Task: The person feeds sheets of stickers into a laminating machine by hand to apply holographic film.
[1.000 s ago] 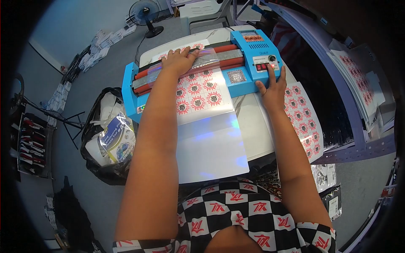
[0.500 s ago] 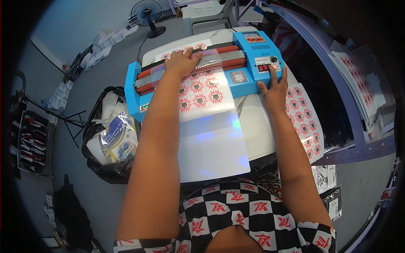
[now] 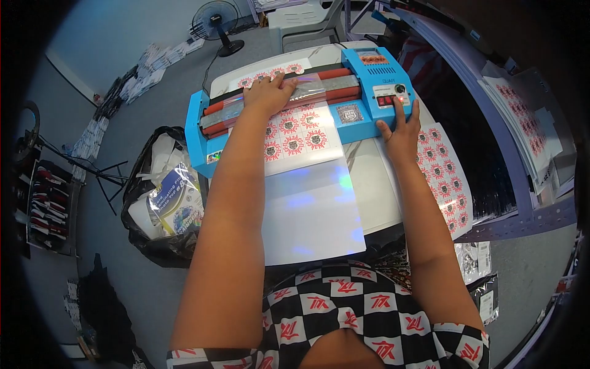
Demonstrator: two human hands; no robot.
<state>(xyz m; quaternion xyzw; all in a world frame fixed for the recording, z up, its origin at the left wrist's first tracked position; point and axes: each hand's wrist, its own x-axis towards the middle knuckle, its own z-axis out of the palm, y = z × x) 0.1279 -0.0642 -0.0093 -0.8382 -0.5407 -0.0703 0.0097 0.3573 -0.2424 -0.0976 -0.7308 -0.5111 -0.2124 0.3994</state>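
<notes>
A blue laminating machine (image 3: 362,126) with red rollers lies across the white table. Through its rollers runs a sheet of red and black stickers (image 3: 294,146), whose far end shows behind the machine. A clear film lies over the rollers, and a pale shiny backing sheet (image 3: 313,215) extends toward me. My left hand (image 3: 269,95) rests with spread fingers on the film over the rollers. At the machine's right end, my right hand (image 3: 402,129) has a finger on the red buttons of the control panel (image 3: 391,96), with the thumb apart at the casing edge.
Another sticker sheet (image 3: 444,178) lies at the table's right side, partly under my right forearm. A black bag (image 3: 138,230) with a film package stands left of the table (image 3: 372,184). Behind are a fan (image 3: 216,27) and a plastic chair (image 3: 304,21). Shelving holds sheets at right.
The view has shifted slightly, so the machine and table appear a little lower and farther right. Both hands keep nearly the same places on the machine.
</notes>
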